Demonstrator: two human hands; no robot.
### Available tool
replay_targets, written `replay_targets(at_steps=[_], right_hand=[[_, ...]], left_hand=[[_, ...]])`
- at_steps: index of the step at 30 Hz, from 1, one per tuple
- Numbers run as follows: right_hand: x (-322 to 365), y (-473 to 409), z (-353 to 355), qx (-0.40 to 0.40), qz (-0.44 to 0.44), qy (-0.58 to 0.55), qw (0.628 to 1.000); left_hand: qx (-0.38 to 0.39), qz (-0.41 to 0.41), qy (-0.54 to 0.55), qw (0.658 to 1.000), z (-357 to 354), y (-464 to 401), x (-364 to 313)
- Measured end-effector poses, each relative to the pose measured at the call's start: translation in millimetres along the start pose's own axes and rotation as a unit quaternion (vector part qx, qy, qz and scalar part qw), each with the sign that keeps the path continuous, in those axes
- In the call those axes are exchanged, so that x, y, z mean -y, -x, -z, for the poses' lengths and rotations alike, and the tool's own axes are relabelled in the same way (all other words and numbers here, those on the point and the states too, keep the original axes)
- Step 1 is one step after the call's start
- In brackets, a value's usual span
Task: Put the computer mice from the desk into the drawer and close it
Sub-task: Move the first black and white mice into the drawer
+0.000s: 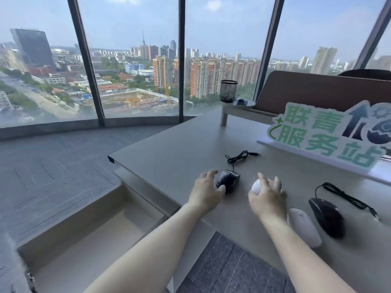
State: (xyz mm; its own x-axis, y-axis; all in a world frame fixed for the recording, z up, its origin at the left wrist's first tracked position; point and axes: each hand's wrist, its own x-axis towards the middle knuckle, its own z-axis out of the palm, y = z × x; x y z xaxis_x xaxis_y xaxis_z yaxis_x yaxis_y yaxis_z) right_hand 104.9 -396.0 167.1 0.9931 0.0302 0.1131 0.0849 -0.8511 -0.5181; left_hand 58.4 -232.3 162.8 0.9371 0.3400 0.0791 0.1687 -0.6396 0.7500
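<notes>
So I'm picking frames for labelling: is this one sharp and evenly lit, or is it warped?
Head view: bright daylight, soft shadows; window frames bow from wide-angle distortion; both hands, left and right, slightly motion-blurred; the mice and the green sign stay readable.

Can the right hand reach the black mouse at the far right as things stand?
Probably not yet: the right hand is closed over a white mouse. The black mouse lies uncovered nearby, beside another white mouse.

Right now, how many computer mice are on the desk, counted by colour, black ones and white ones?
Black mice: 2, one under the left hand at, one wired at
White mice: 2, one under the right hand at, one at
Total: 4
</notes>
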Motion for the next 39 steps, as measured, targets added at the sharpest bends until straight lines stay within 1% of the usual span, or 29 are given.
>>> replay_targets(at_steps=[2, 4, 6, 8, 10, 12, 14, 17, 20, 23, 26, 28, 33, 36, 39], right_hand=[[-6.9, -13.6, -7.4, 0.024, -0.015, 0.033, 0.999], [-9.2, -22.7, -14.3, 0.026, -0.014, 0.053, 0.998], [-9.4, -28.4, -18.6, 0.003, -0.003, 0.064, 0.998], [-8.7, -30.6, -18.4, -0.021, 0.011, 0.073, 0.997], [-9.6, -31.7, -18.0, -0.035, 0.024, 0.087, 0.995], [-12.1, -32.0, -18.0, -0.040, 0.040, 0.090, 0.994], [-10.7, -30.8, -17.0, -0.037, 0.053, 0.041, 0.997], [9.0, -18.3, -9.0, -0.052, 0.088, -0.098, 0.990], [47.3, 6.7, 6.4, -0.075, 0.137, -0.214, 0.964], [90.1, 35.4, 17.6, -0.066, 0.173, -0.303, 0.935], [128.2, 65.0, 15.9, -0.026, 0.194, -0.364, 0.911], [148.6, 83.1, 4.6, 0.013, 0.211, -0.372, 0.904], [186.9, 119.8, -62.9, 0.153, 0.242, -0.323, 0.902], [200.4, 134.4, -117.6, 0.240, 0.225, -0.259, 0.908], [208.6, 142.8, -167.7, 0.298, 0.206, -0.191, 0.912]], left_hand=[[0.016, 0.007, -0.022, 1.000, -17.3, -19.0, -8.9], [0.020, 0.004, -0.080, 0.997, -31.7, -33.1, -13.9], [0.000, -0.004, -0.145, 0.989, -42.9, -43.1, -16.0], [-0.036, -0.008, -0.178, 0.983, -49.1, -48.7, -15.9], [-0.069, -0.004, -0.168, 0.983, -48.7, -50.9, -14.4], [-0.092, 0.007, -0.129, 0.987, -42.1, -48.4, -12.7], [-0.114, 0.011, -0.066, 0.991, -27.2, -42.1, -12.1], [-0.173, -0.014, 0.017, 0.985, 11.8, -31.9, -15.3], [-0.242, -0.055, 0.058, 0.967, 65.6, -16.7, -21.6], [-0.303, -0.073, 0.073, 0.947, 121.0, 7.3, -20.3], [-0.349, -0.064, 0.081, 0.931, 167.9, 36.1, -0.5], [-0.366, -0.053, 0.079, 0.926, 190.8, 55.3, 21.3], [-0.366, 0.002, 0.037, 0.930, 217.3, 93.4, 95.5], [-0.354, 0.058, 0.024, 0.933, 213.8, 104.4, 149.5], [-0.334, 0.115, 0.021, 0.935, 200.2, 112.6, 200.0]])
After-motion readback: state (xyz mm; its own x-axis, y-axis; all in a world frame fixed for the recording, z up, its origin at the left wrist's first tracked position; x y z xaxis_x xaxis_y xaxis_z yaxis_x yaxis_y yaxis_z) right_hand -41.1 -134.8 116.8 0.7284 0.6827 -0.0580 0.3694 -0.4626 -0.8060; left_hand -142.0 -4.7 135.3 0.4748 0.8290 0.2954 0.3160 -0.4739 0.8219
